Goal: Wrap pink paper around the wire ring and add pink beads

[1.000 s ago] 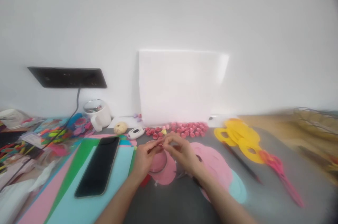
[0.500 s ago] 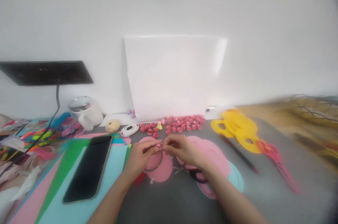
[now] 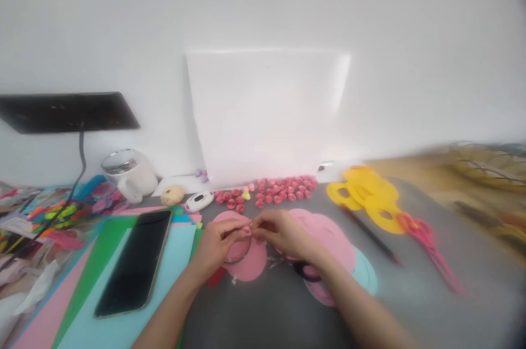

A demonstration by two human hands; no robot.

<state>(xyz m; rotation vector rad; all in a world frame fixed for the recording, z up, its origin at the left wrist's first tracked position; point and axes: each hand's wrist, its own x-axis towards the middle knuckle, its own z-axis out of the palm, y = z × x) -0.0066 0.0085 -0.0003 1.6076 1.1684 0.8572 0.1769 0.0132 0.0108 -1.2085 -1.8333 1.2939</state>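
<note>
My L hand (image 3: 216, 242) and R hand (image 3: 283, 235) pinch 1 small pink pc. (image 3: 247, 229) above the grey mat (image 3: 255, 319), inward of its back edge. Curled: red-pink pcs. (image 3: 283, 191) along that edge. Flat, uncurled: pink discs (image 3: 331, 236). Held pc.: degree of completion unclear.

I'm viewing a dark grey mat (image 3: 263, 319) that is spreading over a pale wooden tabletop (image 3: 405, 170). At lower left, light-blue, green and pink paper sheets (image 3: 88, 305) are lying in an overlapping fan. Just below the frame's centre, small rolled pinkish-red paper pieces (image 3: 283, 191) are sitting clustered beside a white oval device with a dark display (image 3: 199, 201). Nearer me, pink paper discs (image 3: 246, 268) are resting flat, and scalloped pink paper shapes (image 3: 335, 239) are partly covering light-blue ones (image 3: 369, 272). Right of centre, yellow ring-shaped cutouts (image 3: 367, 195), a dark pencil (image 3: 370, 234) and pink-handled scissors (image 3: 433, 256) are lying close together.
</note>
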